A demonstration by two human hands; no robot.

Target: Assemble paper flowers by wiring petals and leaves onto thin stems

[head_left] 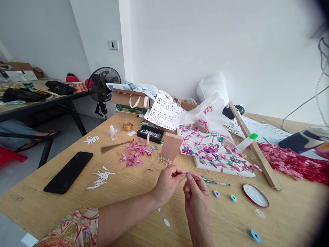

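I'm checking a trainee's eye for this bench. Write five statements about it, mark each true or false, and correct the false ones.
1. The right hand pinches a small pink-and-blue piece, with the left hand close beside it. True.
2. The black smartphone lies to the right of both hands. False: the black smartphone lies to their left.
3. The loose pink petals are inside the black tray. False: the loose pink petals lie on the tabletop, outside the black tray.
4. The small clear bottle stands upright. True.
5. The blue bobbin lies farther from the camera than the turquoise bobbin. False: the blue bobbin is nearer.
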